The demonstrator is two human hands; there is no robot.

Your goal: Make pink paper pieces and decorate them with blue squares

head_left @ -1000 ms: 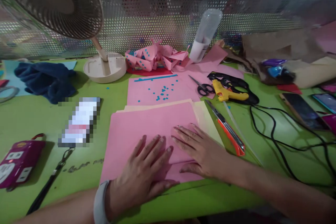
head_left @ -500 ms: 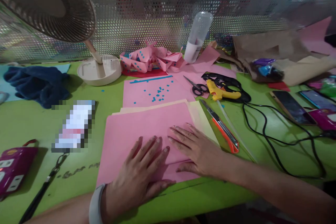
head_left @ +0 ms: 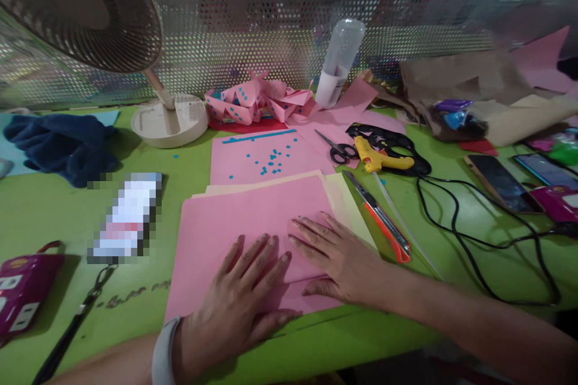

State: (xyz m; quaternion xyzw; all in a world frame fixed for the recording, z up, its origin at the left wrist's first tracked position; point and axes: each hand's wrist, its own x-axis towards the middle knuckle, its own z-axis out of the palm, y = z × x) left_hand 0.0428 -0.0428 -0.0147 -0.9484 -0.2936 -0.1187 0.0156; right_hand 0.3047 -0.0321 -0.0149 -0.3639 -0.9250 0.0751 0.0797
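A large pink paper sheet (head_left: 235,222) lies on the green table (head_left: 54,210), on top of cream sheets (head_left: 347,201). My left hand (head_left: 239,301) rests flat on the sheet's near part, fingers spread, a pale band on the wrist. My right hand (head_left: 336,255) lies flat beside it on the sheet's right side, fingers stretched toward the left. The fingertips of both hands nearly meet. Neither hand holds anything.
Behind lie another pink sheet with blue bits (head_left: 266,159), folded pink paper pieces (head_left: 257,99), scissors (head_left: 336,147), a yellow glue gun (head_left: 382,159) with black cable, an orange utility knife (head_left: 382,222), a bottle (head_left: 338,63), a fan (head_left: 90,18), a blue cloth (head_left: 63,144), phones (head_left: 503,183) and a purple power strip (head_left: 20,295).
The view shifted slightly, so everything slid a little left in the picture. Both hands stay flat on the pink sheet in the same pose.
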